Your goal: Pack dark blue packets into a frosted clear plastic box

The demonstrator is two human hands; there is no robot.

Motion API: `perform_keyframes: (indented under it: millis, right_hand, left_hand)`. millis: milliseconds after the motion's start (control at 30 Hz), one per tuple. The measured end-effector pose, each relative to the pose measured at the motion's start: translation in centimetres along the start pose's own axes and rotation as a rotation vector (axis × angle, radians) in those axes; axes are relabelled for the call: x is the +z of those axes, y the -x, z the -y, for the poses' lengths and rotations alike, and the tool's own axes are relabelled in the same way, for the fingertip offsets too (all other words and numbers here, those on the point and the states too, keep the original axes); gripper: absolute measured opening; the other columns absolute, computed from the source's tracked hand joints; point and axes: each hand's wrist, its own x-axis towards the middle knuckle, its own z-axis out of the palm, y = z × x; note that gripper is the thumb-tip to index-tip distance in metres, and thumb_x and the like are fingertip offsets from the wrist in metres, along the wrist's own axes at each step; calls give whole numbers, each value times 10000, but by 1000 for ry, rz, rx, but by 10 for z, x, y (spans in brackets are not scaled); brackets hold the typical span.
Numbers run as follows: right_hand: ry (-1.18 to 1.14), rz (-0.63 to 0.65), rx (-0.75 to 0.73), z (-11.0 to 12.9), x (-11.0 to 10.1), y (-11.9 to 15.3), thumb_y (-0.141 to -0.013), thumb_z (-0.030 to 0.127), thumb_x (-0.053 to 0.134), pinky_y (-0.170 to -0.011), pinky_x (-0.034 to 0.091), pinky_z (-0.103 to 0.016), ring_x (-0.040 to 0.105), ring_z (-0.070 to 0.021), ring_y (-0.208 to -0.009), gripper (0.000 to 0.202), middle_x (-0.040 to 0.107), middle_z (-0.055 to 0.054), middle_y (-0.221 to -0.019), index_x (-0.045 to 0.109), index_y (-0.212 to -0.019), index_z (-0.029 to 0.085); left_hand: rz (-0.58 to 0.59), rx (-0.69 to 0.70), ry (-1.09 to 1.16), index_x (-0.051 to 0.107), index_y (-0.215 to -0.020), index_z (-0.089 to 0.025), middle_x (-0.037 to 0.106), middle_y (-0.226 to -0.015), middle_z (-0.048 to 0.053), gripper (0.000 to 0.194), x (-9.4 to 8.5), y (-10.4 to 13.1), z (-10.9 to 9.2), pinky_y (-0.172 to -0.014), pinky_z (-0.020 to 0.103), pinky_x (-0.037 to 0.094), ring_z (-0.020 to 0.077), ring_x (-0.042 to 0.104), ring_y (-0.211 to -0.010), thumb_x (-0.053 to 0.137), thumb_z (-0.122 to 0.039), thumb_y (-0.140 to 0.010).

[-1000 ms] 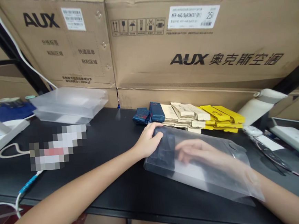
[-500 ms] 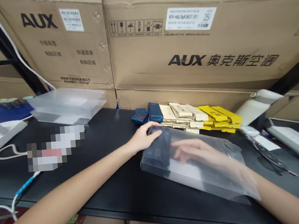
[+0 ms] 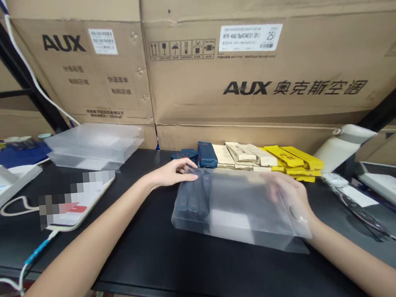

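My left hand (image 3: 170, 172) has its thumb and fingers closed on the far left corner of a clear, frosted plastic bag (image 3: 259, 228). Several dark blue packets (image 3: 192, 199) lie side by side in the bag's left end, showing through the plastic. My right hand (image 3: 292, 193) is at the bag's right end, near the handle cutout. Its fingers are smeared by motion and partly seen through the plastic, so their grip is unclear. Behind the bag are dark blue packets (image 3: 207, 154), cream packets (image 3: 241, 152) and yellow packets (image 3: 293, 157) in piles.
More clear plastic bags (image 3: 95, 145) are stacked at the back left. A phone (image 3: 85, 201) with a cable lies left of my arm. A white bottle (image 3: 344, 148), glasses (image 3: 363, 215) and a power strip (image 3: 393, 190) are at the right. Cardboard boxes (image 3: 266, 106) stand behind.
My right hand has drawn back from deep inside the bag to its right end. The bag and my left hand have shifted slightly left, and the view has tilted up a little.
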Motion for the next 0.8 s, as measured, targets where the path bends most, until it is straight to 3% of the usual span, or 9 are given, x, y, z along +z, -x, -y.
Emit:
perform_keyframes:
  millis: [67, 167, 367, 500, 600, 733, 800]
  right_hand:
    - [-108, -30, -11, 3, -8, -4, -698, 277, 741, -381, 367, -278, 445, -130, -414, 112, 520, 13, -484, 642, -653, 251]
    - [-263, -60, 3, 6, -15, -13, -692, 321, 620, -362, 321, -249, 329, -91, -358, 185, 357, 42, -409, 529, -553, 239]
    - [-421, -88, 161, 3, -15, -20, -705, 243, 551, -329, 307, -205, 303, -71, -325, 199, 318, 66, -387, 429, -550, 218]
    - [-421, -94, 199, 0, -13, -19, -695, 201, 549, -301, 294, -194, 281, -63, -303, 212, 310, 76, -367, 413, -534, 219]
    - [-406, -86, 222, -1, -12, -20, -681, 190, 578, -295, 299, -186, 276, -59, -302, 244, 308, 84, -363, 394, -524, 223]
    - [-358, -59, 243, -2, -9, -21, -670, 229, 629, -296, 288, -176, 262, -44, -299, 277, 292, 99, -372, 398, -518, 218]
    - [-323, -37, 251, -3, -5, -18, -678, 268, 658, -300, 281, -170, 258, -38, -302, 293, 290, 104, -377, 414, -526, 213]
  left_hand:
    - [-5, 9, 11, 631, -1034, -173, 546, -779, -19, 342, 2, -1, 2, -714, 244, 424, 126, 518, -746, 712, -359, -759]
    - [-20, 35, -11, 649, -1040, -180, 564, -806, -10, 328, 5, -2, 5, -726, 244, 434, 136, 538, -784, 695, -375, -780]
    - [-51, 94, -105, 636, -1072, -175, 673, -897, 33, 352, 7, 1, -2, -786, 268, 481, 169, 634, -850, 637, -433, -833]
    - [-251, 144, -264, 663, -963, -191, 727, -822, 33, 311, 11, 5, -15, -767, 272, 501, 184, 684, -781, 554, -473, -888]
    - [-455, 146, -220, 651, -835, -185, 721, -759, 33, 300, 8, 4, -16, -717, 267, 514, 177, 685, -711, 530, -451, -900]
    - [-753, 119, -123, 619, -780, -177, 702, -753, 40, 261, -5, -4, 3, -735, 280, 521, 184, 680, -755, 537, -405, -877]
    - [-858, 77, -176, 626, -820, -185, 706, -877, 52, 203, -11, -9, 18, -767, 296, 516, 204, 666, -870, 579, -382, -834]
